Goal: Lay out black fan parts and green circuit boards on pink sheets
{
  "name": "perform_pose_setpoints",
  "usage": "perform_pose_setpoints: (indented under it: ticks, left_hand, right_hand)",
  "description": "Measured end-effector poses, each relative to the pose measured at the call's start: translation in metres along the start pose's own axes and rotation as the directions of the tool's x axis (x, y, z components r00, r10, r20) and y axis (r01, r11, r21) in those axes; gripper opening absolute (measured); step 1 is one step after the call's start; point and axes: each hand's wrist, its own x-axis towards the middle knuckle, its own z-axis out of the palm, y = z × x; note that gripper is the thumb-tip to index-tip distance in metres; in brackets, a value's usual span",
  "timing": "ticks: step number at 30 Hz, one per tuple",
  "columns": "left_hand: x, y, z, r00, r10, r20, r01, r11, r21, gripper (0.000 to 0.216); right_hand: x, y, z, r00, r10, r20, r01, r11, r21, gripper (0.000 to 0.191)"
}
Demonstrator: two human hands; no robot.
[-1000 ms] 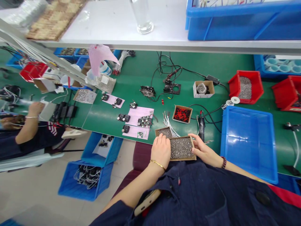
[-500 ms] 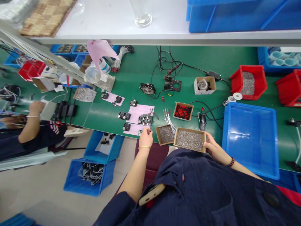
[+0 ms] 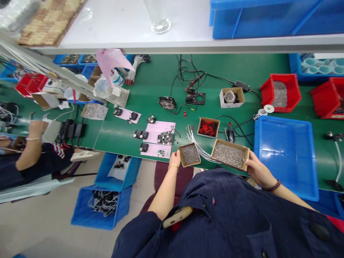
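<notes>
My right hand [image 3: 256,168] grips the near right corner of a long cardboard box of small metal screws [image 3: 229,154], held a little to the right of where it was. My left hand [image 3: 175,158] touches the left side of a smaller cardboard box of screws [image 3: 189,154] at the green table's near edge; its fingers are curled against the box wall. A bundle of white wires [image 3: 195,141] lies between the two boxes. Pink sheets with small black assemblies [image 3: 161,136] lie left of my left hand.
A box of red parts [image 3: 208,128] sits behind the screw boxes. A large blue bin [image 3: 285,154] stands to the right, red bins [image 3: 281,94] behind it. A soldering stand with cables [image 3: 195,96] is mid-table. Another person's arm [image 3: 28,150] is far left. A shelf [image 3: 172,46] overhangs.
My right hand has carried the long screw box rightward, away from the small box. My left hand went from the long box to the pink sheets, then to the small box's side.
</notes>
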Motion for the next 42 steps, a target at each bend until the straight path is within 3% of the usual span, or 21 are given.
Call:
perform_pose_setpoints:
  ticks: [5,10,14,19,22,26,29,35,39,42]
  left_hand:
    - [-0.002,-0.012,0.015,0.982,0.023,0.185,-0.012,0.998,-0.060,0.021]
    - [0.000,-0.007,0.022,0.973,0.140,0.184,-0.100,0.973,-0.209,0.032]
    - [-0.003,-0.002,0.025,0.978,0.150,0.144,-0.093,0.934,-0.345,0.045]
    - [-0.014,-0.003,0.024,0.967,0.051,0.249,0.084,0.861,-0.502,0.029]
    - [-0.024,-0.004,0.019,0.930,0.028,0.366,0.199,0.799,-0.568,0.020]
    - [-0.039,-0.004,0.010,0.870,0.056,0.490,0.351,0.627,-0.695,0.027]
    - [-0.048,-0.006,0.003,0.887,0.070,0.457,0.356,0.528,-0.771,0.034]
    - [-0.055,-0.016,-0.007,0.931,0.053,0.362,0.292,0.489,-0.822,0.041]
    - [-0.055,-0.015,-0.002,0.938,0.038,0.346,0.289,0.465,-0.836,0.034]
    - [-0.059,-0.008,0.007,0.933,0.016,0.360,0.310,0.472,-0.826,0.027]
  right_hand:
    - [0.007,0.010,0.006,0.998,-0.012,0.058,0.007,0.997,0.079,0.071]
    - [0.010,0.011,0.014,0.997,0.022,0.068,-0.030,0.992,0.122,0.064]
    - [0.013,0.018,0.014,0.999,0.021,0.043,-0.027,0.990,0.138,0.062]
    - [0.018,0.029,0.008,1.000,0.031,-0.003,-0.031,0.989,0.147,0.056]
    - [0.021,0.034,0.005,0.998,0.052,-0.017,-0.049,0.986,0.161,0.056]
    - [0.032,0.042,0.000,0.995,0.091,-0.038,-0.082,0.977,0.199,0.058]
    - [0.045,0.051,-0.006,0.989,0.121,-0.082,-0.101,0.971,0.216,0.057]
    - [0.063,0.065,-0.010,0.988,0.128,-0.084,-0.109,0.972,0.210,0.054]
    - [0.066,0.057,0.004,0.999,0.010,0.039,-0.014,0.994,0.113,0.063]
    - [0.070,0.043,0.023,0.973,-0.111,0.201,0.120,0.992,-0.035,0.065]
